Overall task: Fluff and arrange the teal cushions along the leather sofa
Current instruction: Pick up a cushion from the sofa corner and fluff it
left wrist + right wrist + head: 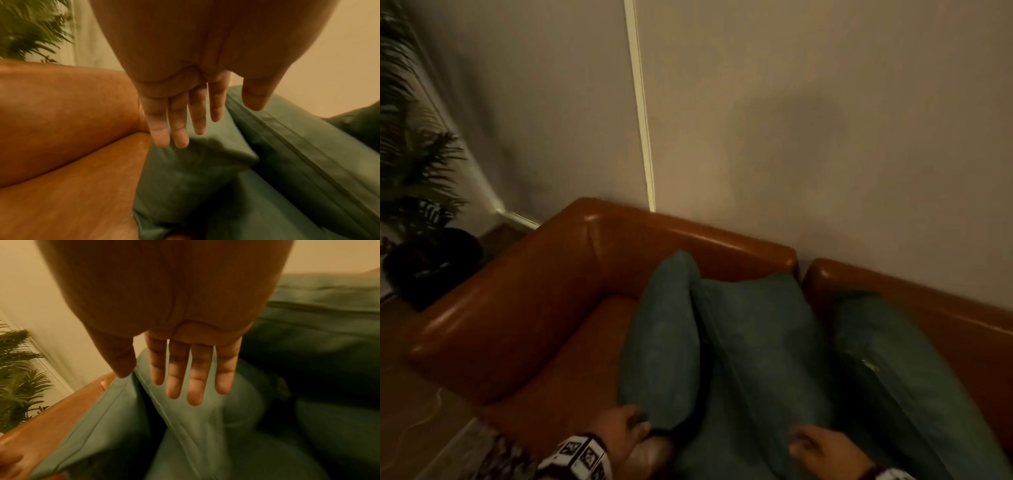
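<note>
Head cam: three teal cushions bunched at the corner end of the leather sofa (pixel 524 308). The left cushion (pixel 661 342) stands on edge, the middle cushion (pixel 763 342) leans against it, and the right cushion (pixel 900 370) slumps along the backrest beyond the gap between sofa sections. Your left hand (pixel 619 431) is at the left cushion's near bottom corner; your right hand (pixel 822 448) is low on the middle one. Whether either is actually gripping, can't tell from here, too blurry. A potted plant (pixel 417 205) stands past the armrest, well apart.

Left wrist cam: left-hand fingers (pixel 179 126) straight, close together, thumb out to the side, nothing held. They hover over the left cushion's face, w/ the bare seat just beside. Contact w/ the fabric isn't clear.

Right wrist cam: right-hand fingers (pixel 193 382) straight, slightly spread, nothing held. A seam edge of the middle cushion runs right under them.

My read: you're set to fluff. Pick one cushion, not two. Flat palms on opposite sides, squeeze in and release, so the filling evens out. Then stand it against the backrest and spread the three apart along the sofa; they're too crowded now. Watch the neighbour, which likely topples when you lift.
</note>
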